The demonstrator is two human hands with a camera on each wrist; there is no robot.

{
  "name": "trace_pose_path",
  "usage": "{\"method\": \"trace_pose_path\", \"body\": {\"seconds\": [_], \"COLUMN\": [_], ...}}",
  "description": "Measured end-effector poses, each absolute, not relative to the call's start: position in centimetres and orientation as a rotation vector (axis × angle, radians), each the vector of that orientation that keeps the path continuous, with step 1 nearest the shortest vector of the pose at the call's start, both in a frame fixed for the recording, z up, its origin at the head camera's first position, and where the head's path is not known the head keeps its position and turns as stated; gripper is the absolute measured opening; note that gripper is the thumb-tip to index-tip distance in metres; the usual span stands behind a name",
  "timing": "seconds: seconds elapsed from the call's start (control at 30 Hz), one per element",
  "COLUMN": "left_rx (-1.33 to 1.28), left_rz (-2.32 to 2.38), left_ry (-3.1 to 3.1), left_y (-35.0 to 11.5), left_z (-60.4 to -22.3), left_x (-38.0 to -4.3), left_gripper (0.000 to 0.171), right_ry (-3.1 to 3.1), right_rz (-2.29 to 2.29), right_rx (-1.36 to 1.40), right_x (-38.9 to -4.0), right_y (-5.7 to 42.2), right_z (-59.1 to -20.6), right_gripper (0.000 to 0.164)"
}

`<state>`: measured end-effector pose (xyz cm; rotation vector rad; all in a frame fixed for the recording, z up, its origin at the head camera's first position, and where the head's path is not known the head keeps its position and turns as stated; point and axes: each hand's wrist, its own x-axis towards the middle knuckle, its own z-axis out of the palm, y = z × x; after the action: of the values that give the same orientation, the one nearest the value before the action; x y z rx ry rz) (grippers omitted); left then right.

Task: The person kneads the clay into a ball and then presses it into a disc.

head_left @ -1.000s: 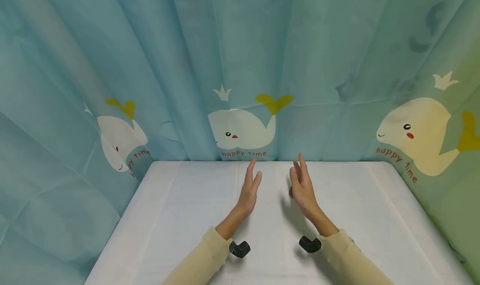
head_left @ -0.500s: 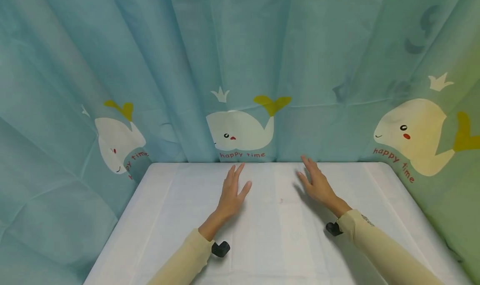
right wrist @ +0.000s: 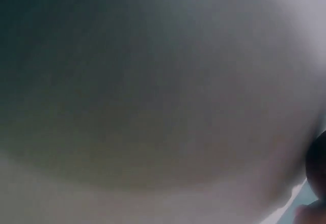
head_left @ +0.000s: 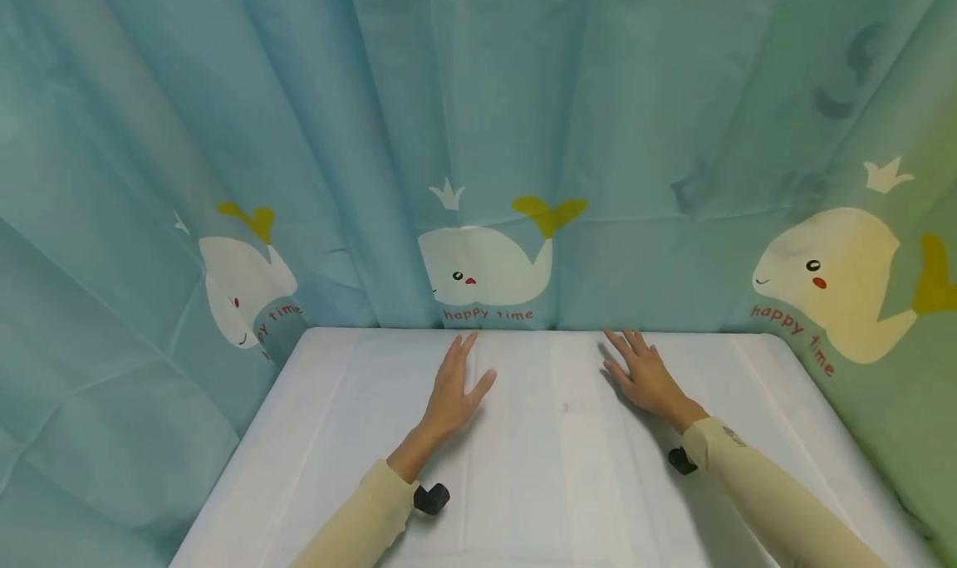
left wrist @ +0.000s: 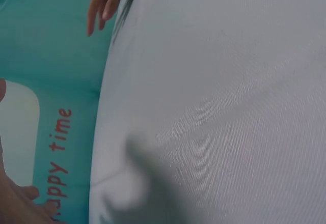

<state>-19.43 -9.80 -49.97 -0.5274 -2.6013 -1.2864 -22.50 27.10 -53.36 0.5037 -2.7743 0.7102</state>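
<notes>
My left hand (head_left: 451, 398) is over the white-covered table (head_left: 523, 485), left of the middle, fingers straight toward the back edge and thumb spread to the right. It holds nothing. To the right, my right hand (head_left: 646, 379) hovers low over the cloth near the back edge, fingers extended and apart, with nothing in it. In the left wrist view, the left hand's fingers (left wrist: 23, 203) show at the lower left, and the right hand (left wrist: 107, 0) hangs at the top. The right wrist view is mostly a dark blur, with a bit of a finger at the lower right.
A blue-green curtain (head_left: 635, 136) printed with white whales (head_left: 486, 265) stands right behind the table's back edge and along both sides. Each sleeve has a small black wrist camera under it, the left one (head_left: 432, 499) and the right one (head_left: 681, 461).
My hands have moved apart, the left going left and the right going right. Their palms faced each other before; now they are turned more downward. The head view has shifted slightly.
</notes>
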Motion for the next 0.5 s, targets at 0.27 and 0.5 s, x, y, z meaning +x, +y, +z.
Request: {"method": "trace_pose_path", "body": {"seconds": [0.27, 0.5], "left_rx": [-0.521, -0.497], "left_rz": [-1.363, -1.407], "left_ry": [-2.574, -2.553], "left_y": [-10.5, -11.6], "left_z": [-50.4, -49.9], "left_x": [-19.5, -19.8], "left_gripper": [0.077, 0.077], "right_ry": [-2.881, -2.982], "right_rz": [0.563, 0.509], "right_rx": [0.473, 0.456], "right_x": [-21.8, -20.9], "right_y": [27.8, 28.4], "right_z": [-53.4, -53.0], "right_gripper": [0.055, 0.06]}}
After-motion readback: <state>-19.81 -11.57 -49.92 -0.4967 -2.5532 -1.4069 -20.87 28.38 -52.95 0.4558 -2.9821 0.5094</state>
